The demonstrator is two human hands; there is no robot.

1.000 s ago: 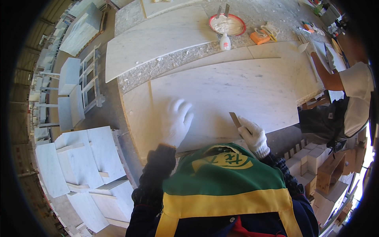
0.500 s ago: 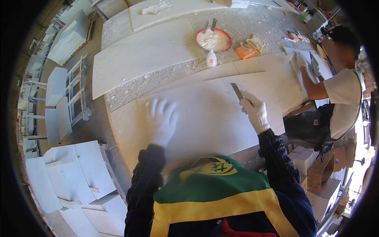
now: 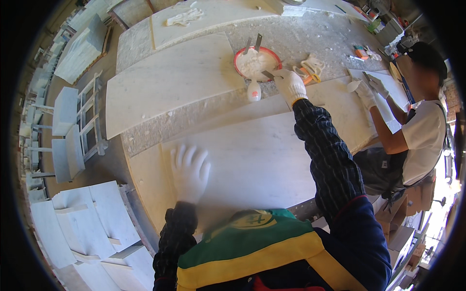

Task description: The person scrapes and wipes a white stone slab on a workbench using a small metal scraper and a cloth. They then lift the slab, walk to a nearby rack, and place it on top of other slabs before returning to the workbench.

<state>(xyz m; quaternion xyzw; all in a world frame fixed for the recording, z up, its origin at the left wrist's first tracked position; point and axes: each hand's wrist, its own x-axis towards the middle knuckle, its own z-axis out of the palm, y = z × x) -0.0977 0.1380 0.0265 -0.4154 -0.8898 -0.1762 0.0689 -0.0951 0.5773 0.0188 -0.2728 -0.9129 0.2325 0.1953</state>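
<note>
My left hand (image 3: 190, 173), in a white glove, lies on a pale marble slab (image 3: 247, 160) with its fingers spread. My gloved right hand (image 3: 290, 86) reaches forward and grips a putty knife (image 3: 268, 74). Its blade points left, close to the near right side of a red-rimmed bowl (image 3: 279, 57); whether it touches the bowl I cannot tell. White paste (image 3: 253, 64) fills the bowl, and two flat blades (image 3: 257, 41) stick up from it. Just in front of the bowl stands a white squeeze bottle (image 3: 254, 91).
An orange block (image 3: 307, 73) and a crumpled glove lie right of the bowl. Another slab (image 3: 170, 77) rests at the far left. At the right, a co-worker (image 3: 422, 126) handles a white panel. Stacked slabs (image 3: 87, 223) stand on the left floor.
My right hand has moved forward and left with the putty knife, from above the slab to the bowl's edge. My left hand remains spread on the slab. The co-worker's hands have shifted.
</note>
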